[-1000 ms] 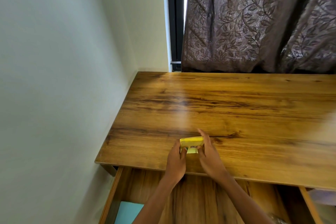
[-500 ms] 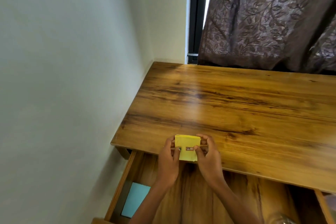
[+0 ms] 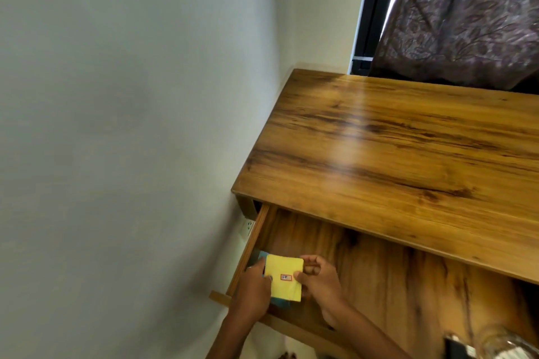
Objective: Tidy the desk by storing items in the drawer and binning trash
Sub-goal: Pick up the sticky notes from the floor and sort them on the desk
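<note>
Since half a second ago, your yellow note pad (image 3: 284,277) moved off the desk (image 3: 408,154) down into the open drawer (image 3: 379,265), over a blue thing (image 3: 261,255). Your left hand (image 3: 253,285) and right hand (image 3: 319,277) each pinch one side. You are storing it; next, lower it flat and let go.

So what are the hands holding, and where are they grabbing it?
A yellow sticky-note pad, held over the open drawer. The left hand grips its left edge and the right hand pinches its right edge.
</note>
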Demonstrator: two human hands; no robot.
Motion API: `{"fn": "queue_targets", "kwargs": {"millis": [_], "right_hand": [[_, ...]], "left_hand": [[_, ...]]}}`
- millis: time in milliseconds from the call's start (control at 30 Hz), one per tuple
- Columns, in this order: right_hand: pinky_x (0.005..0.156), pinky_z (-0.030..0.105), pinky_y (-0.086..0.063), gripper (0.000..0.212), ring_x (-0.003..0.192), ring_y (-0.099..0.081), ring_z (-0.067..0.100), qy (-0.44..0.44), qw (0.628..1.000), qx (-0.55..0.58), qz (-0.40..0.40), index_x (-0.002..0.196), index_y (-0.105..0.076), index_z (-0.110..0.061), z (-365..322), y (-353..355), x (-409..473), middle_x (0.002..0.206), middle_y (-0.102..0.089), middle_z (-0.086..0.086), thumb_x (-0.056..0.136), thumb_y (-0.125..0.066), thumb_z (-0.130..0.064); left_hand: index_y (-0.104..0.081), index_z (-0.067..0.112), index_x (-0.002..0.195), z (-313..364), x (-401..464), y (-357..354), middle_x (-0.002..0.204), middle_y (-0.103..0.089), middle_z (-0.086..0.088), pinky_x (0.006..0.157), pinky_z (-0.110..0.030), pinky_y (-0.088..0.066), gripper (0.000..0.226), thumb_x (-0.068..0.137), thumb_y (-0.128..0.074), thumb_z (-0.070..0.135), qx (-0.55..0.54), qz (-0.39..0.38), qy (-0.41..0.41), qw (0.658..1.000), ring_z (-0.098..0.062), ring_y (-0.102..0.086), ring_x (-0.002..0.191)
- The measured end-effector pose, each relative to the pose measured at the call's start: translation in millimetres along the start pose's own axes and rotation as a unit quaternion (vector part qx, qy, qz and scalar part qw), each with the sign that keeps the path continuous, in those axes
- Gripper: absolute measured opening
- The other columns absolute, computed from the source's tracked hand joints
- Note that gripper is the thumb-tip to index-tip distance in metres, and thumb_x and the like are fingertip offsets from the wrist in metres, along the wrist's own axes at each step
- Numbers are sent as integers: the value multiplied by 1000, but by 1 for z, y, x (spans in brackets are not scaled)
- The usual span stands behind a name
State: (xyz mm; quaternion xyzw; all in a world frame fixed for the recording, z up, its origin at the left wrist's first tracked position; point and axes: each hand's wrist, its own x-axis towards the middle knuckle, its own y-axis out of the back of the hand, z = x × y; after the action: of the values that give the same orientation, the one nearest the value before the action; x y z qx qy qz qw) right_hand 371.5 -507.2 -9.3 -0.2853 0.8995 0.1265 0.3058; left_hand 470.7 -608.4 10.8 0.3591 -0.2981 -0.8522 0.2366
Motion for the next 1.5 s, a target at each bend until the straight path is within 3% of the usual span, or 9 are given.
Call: {"fn": "queue_targets", "kwargs": {"millis": [133, 233, 400, 567, 733, 867, 1100, 1333, 1500], "right_hand": [[68, 39, -59, 24, 83, -67, 22, -63, 998, 11, 13, 104, -57, -8, 13, -14, 5, 90, -66, 7, 84, -63, 4], [60, 32, -58, 24, 77, -67, 20, -67, 997, 22, 31, 100, -56, -12, 16, -22, 6, 88, -66, 7, 84, -62, 5], [61, 28, -54, 28, 83, -64, 20, -48, 998, -18, 39, 107, -58, -13, 25, -35, 13, 100, -67, 13, 86, -57, 5], [81, 36, -57, 31, 93, -65, 22, -65, 997, -32, 7, 107, -59, -17, 31, -38, 16, 100, -66, 4, 88, -47, 5], [74, 32, -54, 37, 93, -60, 23, -76, 996, -42, 2, 118, -55, -13, 34, -34, 19, 111, -60, 11, 90, -42, 6], [56, 23, -50, 29, 85, -62, 20, -81, 995, -41, -40, 105, -54, -14, 33, -33, 13, 102, -65, 8, 92, -37, 6], [60, 21, -49, 37, 83, -62, 17, -55, 986, -91, -126, 93, -64, -14, 24, -25, 7, 95, -68, 6, 89, -37, 11], [89, 16, -47, 35, 104, -56, 7, 48, 972, -200, -118, 120, -59, -12, 32, -19, -6, 122, -61, 2, 89, -50, 1], [84, 7, -35, 28, 104, -47, 0, 246, 902, -351, -52, 122, -54, -21, 38, 10, -29, 113, -49, -11, 98, -41, -20]], "left_hand": [[-27, 16, 145, -5, -5, -4, 134, -50, -5, 97, -26, -45, 45, 101, -34, 21, 96, -18, 14, 995, -16, -50, 120], [-21, 13, 148, -1, -12, -11, 147, -35, -9, 103, -28, -41, 50, 101, -36, 18, 153, -27, -3, 988, -18, -45, 126], [-26, 11, 147, 0, -21, -16, 156, -23, -5, 117, -38, -14, 47, 102, -31, 24, 286, -53, -49, 955, -19, -26, 141], [-25, 9, 148, -2, -18, -18, 157, -22, -5, 116, -38, -19, 49, 102, -27, 28, 299, -67, -47, 951, -20, -23, 142], [-23, 8, 148, 0, -17, -19, 157, -19, -4, 114, -40, -20, 51, 101, -27, 27, 324, -82, -45, 942, -19, -19, 143], [-24, 9, 148, 0, -17, -19, 157, -21, -3, 114, -41, -19, 51, 102, -27, 30, 333, -81, -43, 938, -18, -20, 144], [-40, 6, 138, 2, -21, -19, 140, -48, -8, 106, -40, -28, 45, 101, -25, 27, 364, -64, -54, 928, -23, -48, 125], [-54, 10, 119, 4, -25, -17, 124, -58, -9, 97, -42, -35, 35, 100, -29, 23, 410, -86, -79, 904, -27, -55, 113], [-54, 21, 121, 1, -31, -20, 122, -60, -1, 105, -41, -27, 57, 95, -9, 44, 357, -52, -110, 926, -19, -54, 114]]}}
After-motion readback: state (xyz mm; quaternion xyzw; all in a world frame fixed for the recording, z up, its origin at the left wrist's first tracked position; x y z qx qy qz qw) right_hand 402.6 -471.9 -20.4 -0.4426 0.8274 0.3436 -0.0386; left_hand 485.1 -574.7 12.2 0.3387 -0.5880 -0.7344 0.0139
